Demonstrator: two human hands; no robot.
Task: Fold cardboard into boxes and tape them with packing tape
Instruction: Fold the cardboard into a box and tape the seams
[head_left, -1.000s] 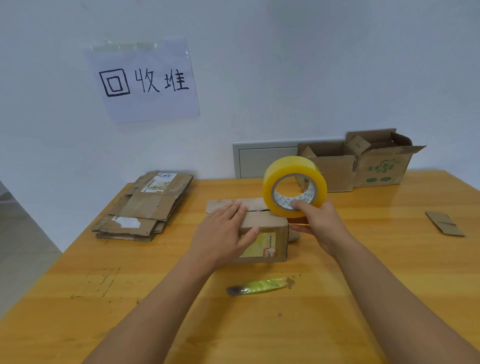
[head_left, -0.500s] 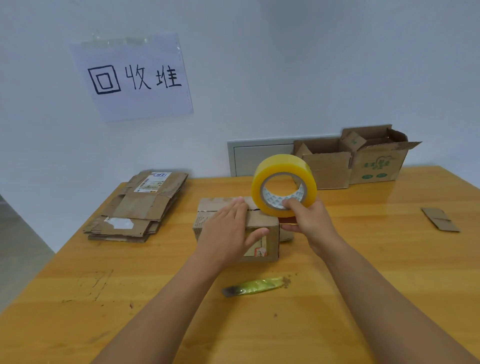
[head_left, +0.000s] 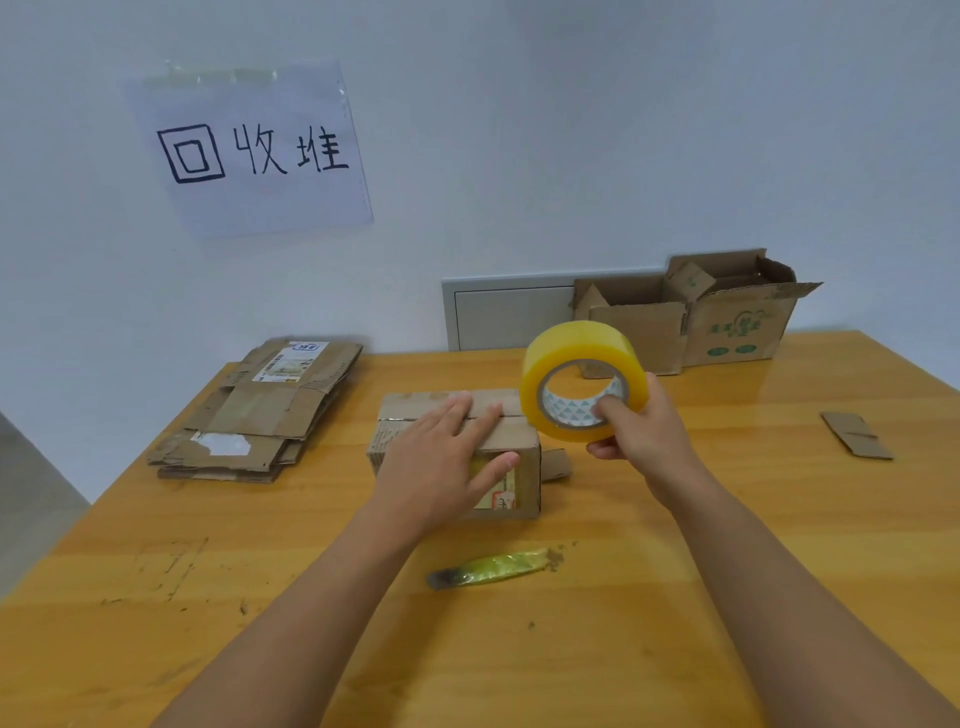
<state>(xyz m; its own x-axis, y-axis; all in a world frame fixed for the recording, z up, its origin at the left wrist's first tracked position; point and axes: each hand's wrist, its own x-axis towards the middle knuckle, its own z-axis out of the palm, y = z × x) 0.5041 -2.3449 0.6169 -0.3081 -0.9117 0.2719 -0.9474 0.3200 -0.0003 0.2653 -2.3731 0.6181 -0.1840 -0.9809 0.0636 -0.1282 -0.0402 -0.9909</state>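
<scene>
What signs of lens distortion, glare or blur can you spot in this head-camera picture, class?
Head view: wide-angle bending bows the table edges and stretches the forearms; soft glare sheens the tabletop near the open boxes; the tape roll in the right hand and the left hand on the small box look slightly soft; lighting is even, shadows faint.

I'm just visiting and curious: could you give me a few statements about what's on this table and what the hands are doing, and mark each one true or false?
1. The right hand holds a yellow tape roll. True.
2. The left hand rests flat on the small box. True.
3. The flattened cardboard stack lies on the table's right side. False: it lies on the left.
4. The green-handled knife is in the left hand. False: it lies on the table, nearer than the box.
5. Open boxes stand by the wall. True.
</scene>
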